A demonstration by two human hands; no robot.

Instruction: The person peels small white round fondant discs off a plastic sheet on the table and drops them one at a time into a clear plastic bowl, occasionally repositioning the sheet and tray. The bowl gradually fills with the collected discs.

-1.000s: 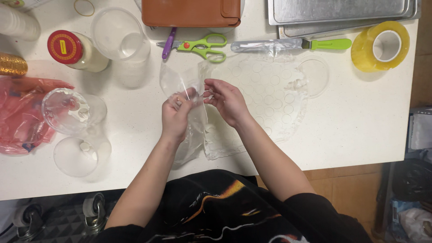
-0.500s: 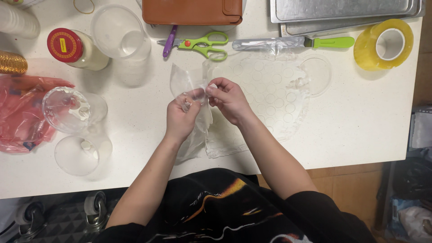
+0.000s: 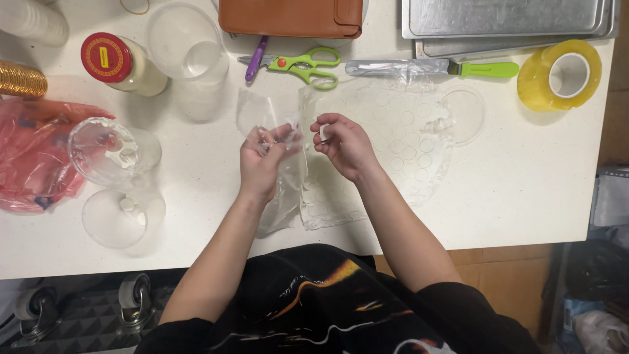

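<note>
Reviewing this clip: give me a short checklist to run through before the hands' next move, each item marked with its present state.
1. Left hand grips the clear plastic piece: ok.
2. Right hand pinches something small: cannot tell what.
3. Clear sheet with round cut-outs lies flat under the hands: ok.
4. Scissors closed, away from both hands: ok.
5. Tape roll within reach on the table: ok.
</note>
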